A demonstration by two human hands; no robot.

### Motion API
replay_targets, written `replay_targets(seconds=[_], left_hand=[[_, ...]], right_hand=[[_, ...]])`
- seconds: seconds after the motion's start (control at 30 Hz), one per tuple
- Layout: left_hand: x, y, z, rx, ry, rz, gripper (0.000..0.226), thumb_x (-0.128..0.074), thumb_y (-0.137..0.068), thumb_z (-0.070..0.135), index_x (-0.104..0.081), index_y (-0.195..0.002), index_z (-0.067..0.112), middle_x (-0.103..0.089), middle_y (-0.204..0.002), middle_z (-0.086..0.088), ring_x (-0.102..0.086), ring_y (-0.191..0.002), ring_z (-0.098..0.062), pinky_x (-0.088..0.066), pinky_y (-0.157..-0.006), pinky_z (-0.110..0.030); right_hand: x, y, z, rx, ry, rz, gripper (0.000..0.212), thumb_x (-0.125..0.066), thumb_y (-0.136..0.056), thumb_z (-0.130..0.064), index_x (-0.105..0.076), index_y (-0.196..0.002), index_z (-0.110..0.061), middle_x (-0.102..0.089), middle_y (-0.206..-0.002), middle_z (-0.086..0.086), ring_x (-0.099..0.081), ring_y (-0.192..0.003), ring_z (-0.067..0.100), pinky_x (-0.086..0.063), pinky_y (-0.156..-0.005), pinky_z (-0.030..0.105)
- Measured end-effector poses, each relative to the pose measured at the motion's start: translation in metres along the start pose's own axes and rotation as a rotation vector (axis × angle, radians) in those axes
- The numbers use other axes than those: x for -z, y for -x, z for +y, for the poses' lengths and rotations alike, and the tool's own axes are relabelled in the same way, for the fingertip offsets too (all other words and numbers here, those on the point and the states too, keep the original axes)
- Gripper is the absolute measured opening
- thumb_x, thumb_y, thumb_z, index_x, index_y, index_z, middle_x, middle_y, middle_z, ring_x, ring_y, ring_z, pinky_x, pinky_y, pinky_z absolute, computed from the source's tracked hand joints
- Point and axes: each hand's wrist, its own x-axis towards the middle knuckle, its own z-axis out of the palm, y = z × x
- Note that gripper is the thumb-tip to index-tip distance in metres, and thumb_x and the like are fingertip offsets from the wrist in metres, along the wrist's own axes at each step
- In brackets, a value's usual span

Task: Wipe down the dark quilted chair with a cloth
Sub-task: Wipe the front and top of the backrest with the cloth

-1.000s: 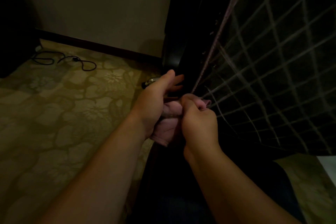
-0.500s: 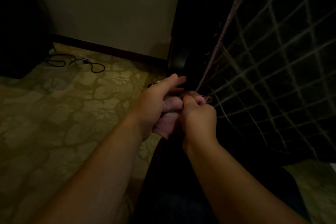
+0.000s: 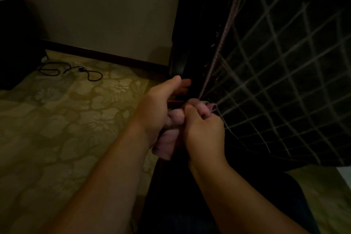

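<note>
The dark quilted chair [image 3: 284, 81] fills the right side, black with pale criss-cross stitching and a pinkish piped seam running down its edge. A pink cloth [image 3: 169, 138] is bunched between my two hands at the foot of that seam. My right hand [image 3: 204, 131] grips the cloth's upper part in a fist, pressed close to the quilted panel. My left hand [image 3: 161, 108] cups the cloth from the left, with its thumb and fingers reaching out straight toward the chair's dark side. The cloth's lower end hangs below my hands.
A patterned beige carpet [image 3: 66, 129] covers the floor at left. A black cable [image 3: 72, 70] lies coiled near a dark piece of furniture [image 3: 17, 43] at far left. A beige wall [image 3: 104, 11] with a dark baseboard stands behind. My dark-clothed legs are below.
Both hands with the cloth have stayed at the seam's foot, and the right fist has shifted slightly. The view has drifted a little, showing more of the floor at left.
</note>
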Motion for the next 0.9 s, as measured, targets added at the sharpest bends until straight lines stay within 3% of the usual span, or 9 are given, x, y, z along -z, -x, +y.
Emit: replay_targets(seconds=[0.1,0.2,0.37,0.47,0.6,0.67,0.77,0.9], left_hand=[[-0.001,0.003,-0.001,0.029,-0.054,-0.002,0.033,-0.05,-0.102,0.046,-0.075,-0.114,0.029,-0.075,-0.114,0.01,-0.07,-0.093,-0.007,-0.047,-0.05,-0.018],[-0.001,0.004,-0.001,0.012,-0.054,-0.017,0.031,-0.052,-0.101,0.045,-0.076,-0.116,0.031,-0.07,-0.125,0.008,-0.069,-0.106,-0.004,-0.052,-0.058,-0.014],[-0.002,0.005,-0.002,-0.01,0.032,-0.108,0.03,-0.062,-0.093,0.041,-0.076,-0.111,0.021,-0.075,-0.114,-0.015,-0.071,-0.111,-0.027,-0.054,-0.096,-0.04],[0.001,0.01,-0.001,0.003,0.004,-0.166,0.024,-0.05,-0.104,0.031,-0.07,-0.114,0.023,-0.078,-0.108,-0.008,-0.074,-0.101,-0.015,-0.058,-0.08,-0.027],[0.004,0.012,0.0,-0.013,-0.13,-0.18,0.035,-0.046,-0.103,0.045,-0.065,-0.132,0.037,-0.069,-0.127,0.017,-0.063,-0.114,0.004,-0.05,-0.069,-0.012],[0.004,0.011,0.0,-0.013,-0.099,-0.167,0.035,-0.044,-0.104,0.042,-0.067,-0.13,0.031,-0.074,-0.115,0.013,-0.069,-0.098,0.005,-0.048,-0.06,-0.007],[0.002,0.012,0.0,-0.031,-0.052,-0.16,0.029,-0.046,-0.104,0.036,-0.071,-0.112,0.024,-0.077,-0.085,0.007,-0.069,-0.067,0.001,-0.049,-0.051,-0.011],[0.001,0.012,-0.001,-0.044,-0.052,-0.155,0.034,-0.044,-0.105,0.034,-0.069,-0.122,0.018,-0.077,-0.083,0.006,-0.07,-0.066,0.0,-0.05,-0.051,-0.013]], right_hand=[[-0.002,0.0,0.009,-0.149,0.038,0.016,0.026,-0.06,-0.094,-0.022,-0.07,-0.072,-0.015,-0.073,-0.072,0.008,-0.073,-0.075,0.025,-0.059,-0.079,0.054],[-0.004,0.0,0.01,-0.213,0.019,0.026,0.026,-0.06,-0.093,-0.025,-0.071,-0.071,-0.018,-0.074,-0.072,0.005,-0.073,-0.075,0.025,-0.059,-0.079,0.053],[-0.004,-0.007,-0.006,-0.099,-0.002,0.036,0.019,-0.062,-0.092,-0.026,-0.073,-0.078,-0.02,-0.075,-0.078,0.005,-0.074,-0.08,0.023,-0.06,-0.081,0.051],[0.0,-0.004,-0.003,-0.115,0.048,0.029,0.023,-0.061,-0.094,-0.027,-0.073,-0.076,-0.019,-0.075,-0.074,0.005,-0.074,-0.075,0.021,-0.061,-0.078,0.049],[0.004,-0.001,0.005,-0.032,0.322,0.046,0.03,-0.06,-0.095,-0.031,-0.068,-0.071,-0.016,-0.071,-0.066,0.005,-0.071,-0.063,0.02,-0.061,-0.068,0.049],[0.007,-0.003,-0.001,0.036,0.382,0.051,0.032,-0.058,-0.097,-0.031,-0.066,-0.069,-0.017,-0.07,-0.063,0.002,-0.07,-0.06,0.016,-0.061,-0.065,0.044],[0.012,-0.004,-0.018,0.131,0.351,0.032,0.024,-0.058,-0.098,-0.032,-0.068,-0.08,-0.021,-0.07,-0.064,-0.002,-0.069,-0.057,0.007,-0.059,-0.058,0.032],[0.017,-0.01,-0.019,0.086,0.464,0.027,0.023,-0.06,-0.096,-0.035,-0.069,-0.082,-0.019,-0.071,-0.07,0.004,-0.07,-0.059,0.015,-0.059,-0.055,0.033]])
